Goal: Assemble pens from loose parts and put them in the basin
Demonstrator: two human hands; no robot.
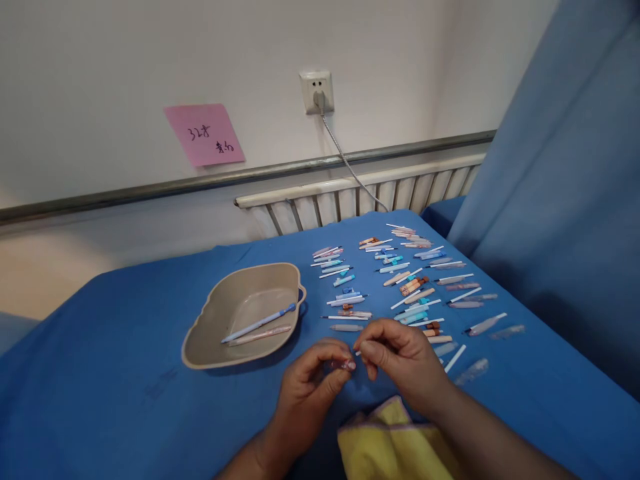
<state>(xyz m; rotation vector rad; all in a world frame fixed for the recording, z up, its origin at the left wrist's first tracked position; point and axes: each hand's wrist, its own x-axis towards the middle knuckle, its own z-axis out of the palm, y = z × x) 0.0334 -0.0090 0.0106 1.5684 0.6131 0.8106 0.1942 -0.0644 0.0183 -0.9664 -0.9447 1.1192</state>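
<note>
My left hand (313, 383) is closed around a pink, patterned pen part (346, 365), whose end shows at the fingertips. Close to its right, my right hand (400, 357) pinches what looks like a white pen refill (358, 353); only a small bit of it shows. The two hands are a small gap apart, above the blue cloth (150, 427). Beyond my right hand lie many pen parts: white refills (455, 359), clear barrels (473, 372), brown-topped pieces (413, 285) and light-blue pieces (415, 313), set out in rough columns.
A beige basin (240, 287) stands left of the hands, holding a blue pen (260, 325) and a pink pen (260, 336). A yellow cloth (395, 447) lies below my right hand. A blue curtain (560, 167) hangs at right; a cable (345, 157) runs from the wall socket (317, 90).
</note>
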